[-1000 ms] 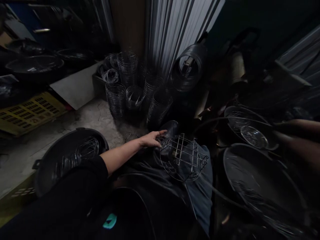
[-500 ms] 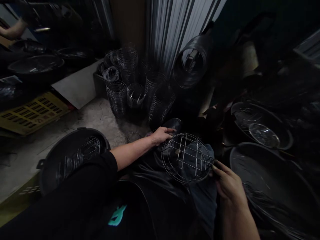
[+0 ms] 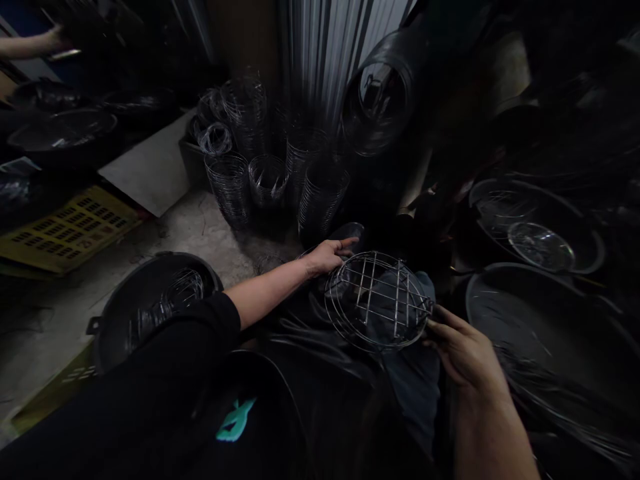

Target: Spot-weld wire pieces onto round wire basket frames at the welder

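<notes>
A round wire rack (image 3: 373,303), made of wire rings crossed by straight bars, lies tilted above my lap. My right hand (image 3: 463,343) pinches its right edge between thumb and fingers. At the rack's upper left rim is my left hand (image 3: 327,257), with its fingers stretched out and apart. The lower part of that hand is at or against the rim; contact is hard to make out in the dim light. Dark cloth covers my legs beneath the rack.
Stacks of wire rings (image 3: 323,197) stand on the floor ahead, near a large wire coil (image 3: 380,93). Black tubs (image 3: 540,333) holding wire pieces are at my right, and a black basin (image 3: 115,313) at my left. Beyond lies a yellow crate (image 3: 75,227). Another person's arm (image 3: 30,47) shows upper left.
The left hand's fingers have spread and lifted slightly from the rim. The rack and right hand sit slightly farther right in view, while the camera view has shifted a little.
</notes>
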Demonstrator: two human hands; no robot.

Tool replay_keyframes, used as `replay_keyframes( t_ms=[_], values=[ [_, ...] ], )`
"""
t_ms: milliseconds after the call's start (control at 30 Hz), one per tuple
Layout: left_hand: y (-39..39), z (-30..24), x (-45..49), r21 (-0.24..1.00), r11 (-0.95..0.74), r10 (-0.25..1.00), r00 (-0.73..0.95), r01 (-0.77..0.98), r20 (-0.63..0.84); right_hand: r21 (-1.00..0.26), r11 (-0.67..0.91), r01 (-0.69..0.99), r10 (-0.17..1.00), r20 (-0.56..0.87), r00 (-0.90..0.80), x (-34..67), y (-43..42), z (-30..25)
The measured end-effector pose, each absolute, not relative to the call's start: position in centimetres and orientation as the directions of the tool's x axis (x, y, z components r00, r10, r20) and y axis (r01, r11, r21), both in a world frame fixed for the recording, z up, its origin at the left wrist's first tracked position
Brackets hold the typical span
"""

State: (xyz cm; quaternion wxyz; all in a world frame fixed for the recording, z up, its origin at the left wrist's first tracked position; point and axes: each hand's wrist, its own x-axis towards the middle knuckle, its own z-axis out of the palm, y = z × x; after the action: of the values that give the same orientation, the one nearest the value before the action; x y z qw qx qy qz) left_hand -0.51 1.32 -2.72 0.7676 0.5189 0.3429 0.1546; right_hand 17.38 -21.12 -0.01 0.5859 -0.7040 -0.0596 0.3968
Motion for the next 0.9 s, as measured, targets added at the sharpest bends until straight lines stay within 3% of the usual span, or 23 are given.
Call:
replay_keyframes(
  t_ms=[167, 433, 533, 633, 767, 900],
  values=[
    [1.4, -3.3, -1.0, 0.910, 0.397, 0.546, 0.767, 0.119, -0.338, -0.876, -0.331, -0.350, 0.554, -0.481, 0.680, 17.3, -21.2, -0.1],
    [1.7, -3.1, -1.7, 0.931, 0.301, 0.472, 0.816, 0.205, -0.333, -0.800, -0.581, -0.147, 0.564, -0.527, 0.636, 17.2, -21.6, 0.6],
    [2.7, -2.1, -2.8, 0.937, 0.244, 0.364, 0.873, 0.248, -0.326, -0.797, -0.592, -0.121, 0.606, -0.539, 0.585, 16.8, -22.2, 1.1],
    [3.2, -1.1, -3.8, 0.969, 0.025, 0.244, 0.939, 0.246, -0.244, -0.812, -0.574, -0.106, 0.653, -0.532, 0.539, 16.4, -22.8, 0.9],
    [2.4, -0.7, -4.0, 0.873, -0.364, 0.255, 0.936, 0.325, -0.242, -0.806, -0.584, -0.101, 0.620, -0.522, 0.586, 16.0, -22.6, -0.3],
    [1.5, -1.0, -3.9, 0.847, -0.421, 0.231, 0.941, 0.326, -0.247, -0.804, -0.589, -0.079, 0.579, -0.488, 0.653, 15.7, -22.3, -1.1]
  ],
)
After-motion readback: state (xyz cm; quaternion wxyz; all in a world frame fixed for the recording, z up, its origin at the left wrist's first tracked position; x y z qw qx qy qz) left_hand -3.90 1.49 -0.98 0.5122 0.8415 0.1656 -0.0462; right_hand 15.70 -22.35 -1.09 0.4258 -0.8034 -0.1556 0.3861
